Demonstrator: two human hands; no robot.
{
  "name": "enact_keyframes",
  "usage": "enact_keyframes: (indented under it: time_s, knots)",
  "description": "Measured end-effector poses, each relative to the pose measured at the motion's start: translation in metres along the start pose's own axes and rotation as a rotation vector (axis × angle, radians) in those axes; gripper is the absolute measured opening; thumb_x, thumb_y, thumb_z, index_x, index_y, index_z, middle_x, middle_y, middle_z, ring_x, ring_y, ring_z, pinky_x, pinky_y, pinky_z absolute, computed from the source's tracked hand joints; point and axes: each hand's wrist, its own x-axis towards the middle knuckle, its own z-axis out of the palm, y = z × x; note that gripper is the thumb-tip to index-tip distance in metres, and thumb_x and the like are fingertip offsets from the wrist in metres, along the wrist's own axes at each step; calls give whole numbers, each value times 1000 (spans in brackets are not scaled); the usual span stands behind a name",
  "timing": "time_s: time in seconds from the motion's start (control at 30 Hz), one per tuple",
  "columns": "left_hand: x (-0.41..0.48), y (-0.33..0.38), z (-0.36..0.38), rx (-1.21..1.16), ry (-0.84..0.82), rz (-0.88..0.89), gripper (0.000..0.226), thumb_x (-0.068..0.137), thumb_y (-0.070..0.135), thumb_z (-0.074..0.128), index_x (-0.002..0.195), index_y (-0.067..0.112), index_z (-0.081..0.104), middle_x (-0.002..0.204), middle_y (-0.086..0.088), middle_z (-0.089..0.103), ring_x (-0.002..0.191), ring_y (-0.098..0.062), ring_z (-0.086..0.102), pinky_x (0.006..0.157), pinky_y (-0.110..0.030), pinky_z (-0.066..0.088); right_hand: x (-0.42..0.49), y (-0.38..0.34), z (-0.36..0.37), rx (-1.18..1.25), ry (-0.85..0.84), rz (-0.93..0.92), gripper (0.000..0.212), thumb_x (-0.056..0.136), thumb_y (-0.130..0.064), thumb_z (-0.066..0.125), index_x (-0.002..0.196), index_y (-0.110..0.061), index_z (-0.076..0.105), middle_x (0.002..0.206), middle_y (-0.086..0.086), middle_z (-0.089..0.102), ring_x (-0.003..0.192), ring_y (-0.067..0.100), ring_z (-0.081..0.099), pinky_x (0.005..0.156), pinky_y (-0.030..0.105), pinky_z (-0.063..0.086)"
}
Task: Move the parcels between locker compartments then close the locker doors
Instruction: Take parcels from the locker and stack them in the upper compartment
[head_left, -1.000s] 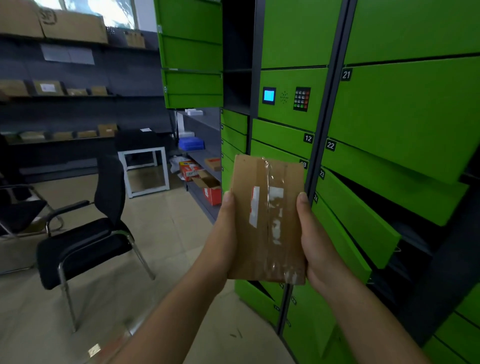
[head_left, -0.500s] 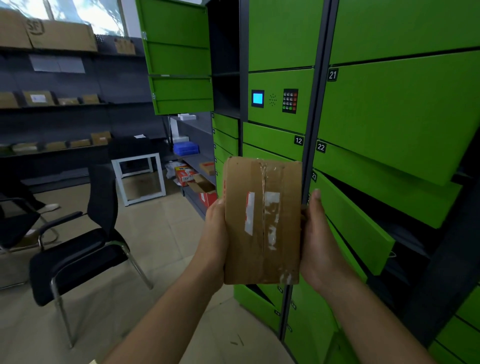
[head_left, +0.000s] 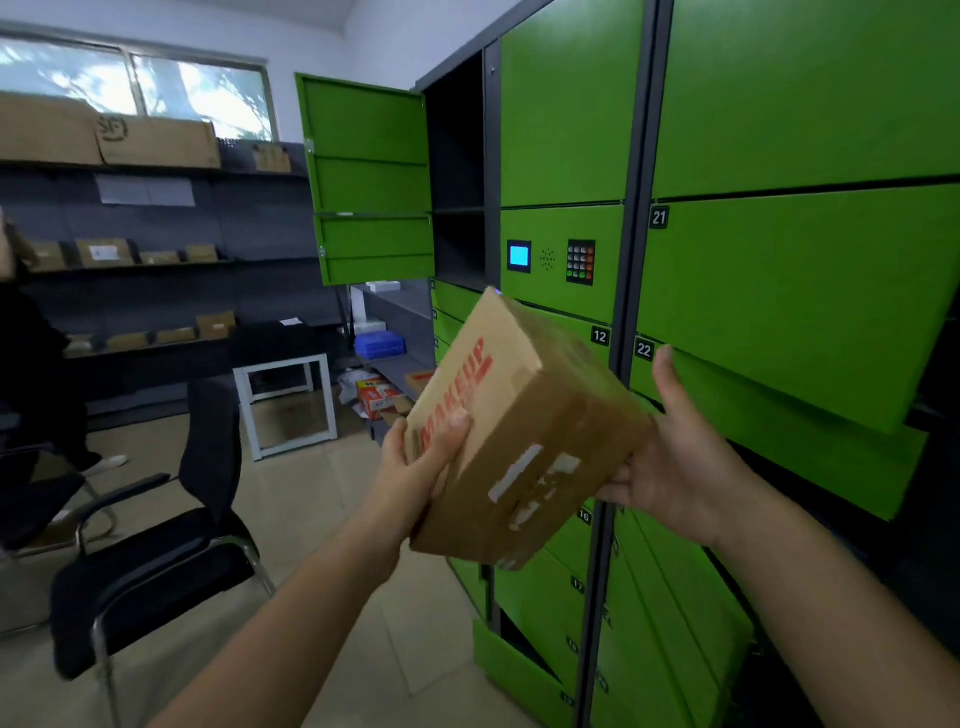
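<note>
Both hands are still carrying the parcel (head_left: 524, 431), and it's sitting in the air in front of the locker (head_left: 571, 130), overlapping the door numbered 12 (head_left: 566, 325), not inside any compartment. Half a second ago it was standing upright with the taped face square to me. Now it's tipping, top end leaning up and left, and a side with red print is showing. The taped face with torn label scraps is turning down toward the right. The left hand (head_left: 421, 462) is gripping the lower left end, thumb lying across the red print; the rest of its fingers are hidden behind the box, can't tell how they lie. The right hand (head_left: 675, 467) has shifted: before it was clamping the long edge, now its fingers (head_left: 615, 486) are hooking under the lower right edge and the thumb is sticking straight up, off the cardboard. My view is riding higher than before, so the two open upper doors (head_left: 369, 176) and the dark compartments (head_left: 457, 171) behind them are filling more of the frame. The blue screen (head_left: 519, 256) and keypad (head_left: 581, 261) are sitting above the parcel. On the right, door 21 (head_left: 805, 301) and door 22 (head_left: 779, 431) are hanging ajar as before. A black chair (head_left: 171, 545) is standing at left, a white table (head_left: 285, 405) is behind it, and shelves (head_left: 156, 270) with boxes are running along the back wall.
</note>
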Motion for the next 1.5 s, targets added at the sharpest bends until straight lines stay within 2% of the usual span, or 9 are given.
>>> enact_keyframes:
  time_s: [0.2, 0.4, 0.5, 0.7, 0.8, 0.97, 1.13, 1.3, 1.5]
  knots:
    - [-3, 14, -1, 45, 50, 269, 67, 71, 45, 85, 115, 60, 37, 119, 22, 63, 102, 1, 71, 66, -15, 59, 6, 8, 7, -5, 131, -66, 64, 88, -65, 50, 129, -20, 71, 114, 10, 80, 110, 31, 75, 88, 46, 61]
    - [10, 29, -7, -65, 59, 177, 53, 83, 47, 80, 132, 36, 63, 118, 4, 79, 104, -20, 77, 93, -45, 62, 22, 28, 0, 221, 208, -72, 43, 107, -49, 47, 102, -26, 83, 115, 10, 80, 97, 26, 80, 85, 46, 65]
    - [19, 34, -8, -169, -31, 57, 45, 94, 47, 70, 137, 37, 61, 119, -2, 80, 110, -31, 75, 99, -53, 59, 30, 35, -3, 257, 222, -64, 39, 109, -45, 46, 119, -22, 76, 119, 11, 79, 104, 28, 78, 90, 46, 62]
    - [23, 27, -11, -106, -116, 162, 51, 98, 38, 64, 147, 46, 52, 126, 5, 76, 110, -23, 75, 88, -41, 62, 35, 39, -15, 121, 257, -115, 33, 110, -31, 46, 104, -23, 78, 105, 5, 82, 98, 24, 78, 90, 44, 57]
    - [22, 21, -11, -31, -125, 246, 54, 100, 32, 62, 151, 44, 48, 127, 9, 76, 109, -16, 75, 87, -34, 60, 27, 37, -14, 108, 208, -155, 54, 110, -49, 35, 92, -35, 84, 101, -2, 82, 92, 16, 77, 95, 46, 51]
    - [38, 21, -9, 38, 67, 306, 50, 103, 33, 61, 150, 40, 46, 139, 7, 64, 116, -19, 69, 78, -29, 63, 25, 33, -3, 70, 248, -264, 49, 93, -59, 55, 124, -23, 68, 114, -1, 80, 115, 28, 71, 98, 56, 56]
    - [48, 8, 19, 227, 68, 199, 96, 80, 98, 34, 163, 56, 11, 171, 6, 25, 152, -30, 36, 117, -65, 40, 11, 34, 27, 8, 317, -476, 52, 76, -54, 74, 119, -29, 60, 111, -7, 75, 98, 16, 75, 80, 49, 65]
    - [43, 20, 36, 126, 102, 100, 76, 98, 81, 24, 126, 29, 71, 121, -1, 77, 119, -23, 69, 109, -51, 51, 5, 46, 47, -162, 447, -664, 47, 85, -59, 76, 119, -34, 56, 112, -7, 74, 100, 11, 75, 78, 44, 65]
    - [18, 39, 58, -90, 16, 145, 64, 82, 78, 57, 132, 37, 58, 118, 5, 76, 106, -23, 76, 92, -52, 63, 6, 43, 52, -209, 411, -724, 25, 97, -30, 69, 119, -33, 58, 119, -17, 71, 103, -3, 71, 76, 24, 61]
